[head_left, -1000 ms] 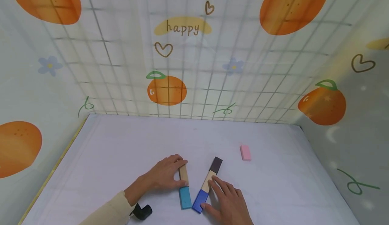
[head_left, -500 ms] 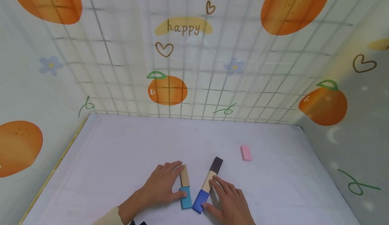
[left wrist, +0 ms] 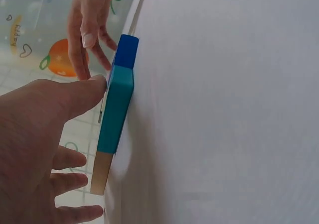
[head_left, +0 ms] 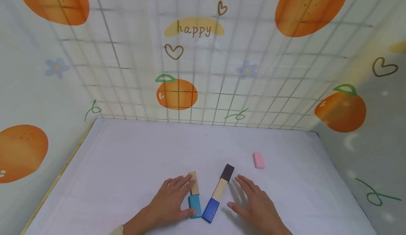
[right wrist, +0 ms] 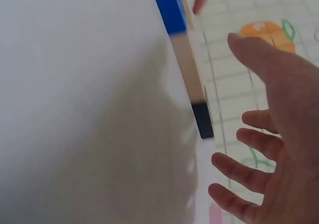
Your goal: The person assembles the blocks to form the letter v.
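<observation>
My left hand (head_left: pixel 171 199) reaches over the left row, its fingertips at a plain wood block (head_left: pixel 195 187) and its thumb at the near end of a teal block (head_left: pixel 194 203). In the left wrist view those fingers are spread and relaxed around the teal block (left wrist: pixel 117 109). The right row leans away: a blue block (head_left: pixel 210 210) nearest, then a plain wood block (head_left: pixel 220 190), then a black block (head_left: pixel 227 172). The near ends of the two rows almost meet in a V. Just right of that row, my right hand (head_left: pixel 258 205) is spread with nothing in it, apart from the blocks.
A pink block (head_left: pixel 258 160) lies by itself farther back on the right of the white tabletop (head_left: pixel 142 147). Behind the table and at both sides hangs a curtain (head_left: pixel 209 62) printed with oranges, with a grid showing through at the back.
My right hand has come off the blue and wood blocks and moved right. The left thumb has slid nearer along the teal block. Both rows stay in place.
</observation>
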Demonstrator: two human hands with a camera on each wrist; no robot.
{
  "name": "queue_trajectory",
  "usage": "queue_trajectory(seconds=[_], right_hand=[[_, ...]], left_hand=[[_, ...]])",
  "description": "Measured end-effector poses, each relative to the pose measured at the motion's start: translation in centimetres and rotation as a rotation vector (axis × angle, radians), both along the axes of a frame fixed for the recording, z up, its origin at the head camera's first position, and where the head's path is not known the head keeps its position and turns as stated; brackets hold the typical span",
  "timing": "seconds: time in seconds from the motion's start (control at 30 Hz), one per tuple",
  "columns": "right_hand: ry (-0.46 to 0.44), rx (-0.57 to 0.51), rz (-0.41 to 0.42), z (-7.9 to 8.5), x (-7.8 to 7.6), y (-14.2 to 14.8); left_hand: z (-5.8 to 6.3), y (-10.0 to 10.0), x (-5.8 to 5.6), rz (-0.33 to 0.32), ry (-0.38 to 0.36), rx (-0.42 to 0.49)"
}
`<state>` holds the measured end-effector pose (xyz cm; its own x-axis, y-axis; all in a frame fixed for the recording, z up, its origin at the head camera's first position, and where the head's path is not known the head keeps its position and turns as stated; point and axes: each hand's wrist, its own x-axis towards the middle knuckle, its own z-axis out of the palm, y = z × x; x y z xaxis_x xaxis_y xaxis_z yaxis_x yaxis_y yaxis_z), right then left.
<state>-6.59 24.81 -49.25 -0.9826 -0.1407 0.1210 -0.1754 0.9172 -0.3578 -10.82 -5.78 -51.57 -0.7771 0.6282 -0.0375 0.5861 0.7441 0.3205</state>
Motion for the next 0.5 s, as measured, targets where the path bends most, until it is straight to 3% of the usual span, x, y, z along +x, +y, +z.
queue_trajectory(seconds=[0.13,0.37,0.5], right_hand=[[0.043,-0.02,0.013,0.6,-0.6,1.9],[-0.088,-0.025,-0.035,1.3,-2.2,4.9],[-0.109,-0.062,-0.024,1.1,-3.0,6.8]], left_hand=[[0.0,0.0,0.4,0.013,-0.011,0.004],[0.4,0.3,0.9,0.059,-0.049,-0.018],[0.2,0.3,0.9,0.064,-0.044,-0.012]])
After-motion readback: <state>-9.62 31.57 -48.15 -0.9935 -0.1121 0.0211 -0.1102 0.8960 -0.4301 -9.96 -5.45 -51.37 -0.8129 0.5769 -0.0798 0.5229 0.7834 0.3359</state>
